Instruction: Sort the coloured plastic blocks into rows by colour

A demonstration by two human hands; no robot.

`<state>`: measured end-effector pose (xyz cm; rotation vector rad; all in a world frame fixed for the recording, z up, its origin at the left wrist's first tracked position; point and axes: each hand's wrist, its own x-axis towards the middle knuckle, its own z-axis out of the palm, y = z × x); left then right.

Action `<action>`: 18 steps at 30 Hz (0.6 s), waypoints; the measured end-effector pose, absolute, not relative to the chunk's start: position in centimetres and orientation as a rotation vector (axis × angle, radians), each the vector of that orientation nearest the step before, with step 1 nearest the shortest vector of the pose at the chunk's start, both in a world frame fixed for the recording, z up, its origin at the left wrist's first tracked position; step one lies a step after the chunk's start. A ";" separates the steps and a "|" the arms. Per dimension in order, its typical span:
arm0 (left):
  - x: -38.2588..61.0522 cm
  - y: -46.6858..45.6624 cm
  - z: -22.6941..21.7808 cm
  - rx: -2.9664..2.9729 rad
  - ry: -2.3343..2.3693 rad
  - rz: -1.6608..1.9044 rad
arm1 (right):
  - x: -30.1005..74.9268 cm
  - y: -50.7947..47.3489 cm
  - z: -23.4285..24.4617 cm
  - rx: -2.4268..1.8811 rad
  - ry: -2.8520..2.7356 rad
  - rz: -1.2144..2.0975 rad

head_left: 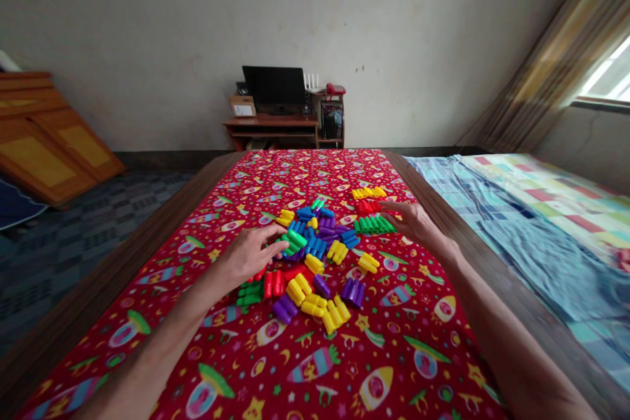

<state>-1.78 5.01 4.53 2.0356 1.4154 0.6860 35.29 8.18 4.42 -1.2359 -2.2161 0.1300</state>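
My left hand (256, 253) reaches over the left side of a loose pile of plastic building blocks. Its thumb and fingers close on a green block (294, 240). Around it lie blue blocks (315, 247), purple blocks (354, 291), yellow blocks (336, 251) and red blocks (273, 284). To the right, my right hand (414, 219) has its fingers at the end of a short red row (369, 207), apparently pinching a red block there; the fingertips partly hide it. Just below is a green row (374, 225), and a yellow row (369, 193) lies farther back.
A red patterned cloth (315, 367) covers the table, whose brown edge (197, 187) shows. A bed (531, 230) stands right of it. At the far wall are a desk (270, 121) and a monitor (274, 86); a wooden cabinet (54, 138) is at left.
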 end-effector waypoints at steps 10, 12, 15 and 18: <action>3.5 2.6 2.8 1.391 1.041 0.853 | 24.7 2.0 4.2 -0.524 -2.568 0.165; 3.7 2.3 2.9 1.430 1.028 0.833 | 24.4 1.9 4.0 -0.526 -2.611 0.142; 3.4 2.2 3.2 1.602 1.077 0.836 | 25.6 2.9 4.6 -0.551 -2.607 0.118; 2.3 2.7 3.4 1.867 1.149 0.849 | 29.2 5.2 5.3 -0.697 -2.465 0.053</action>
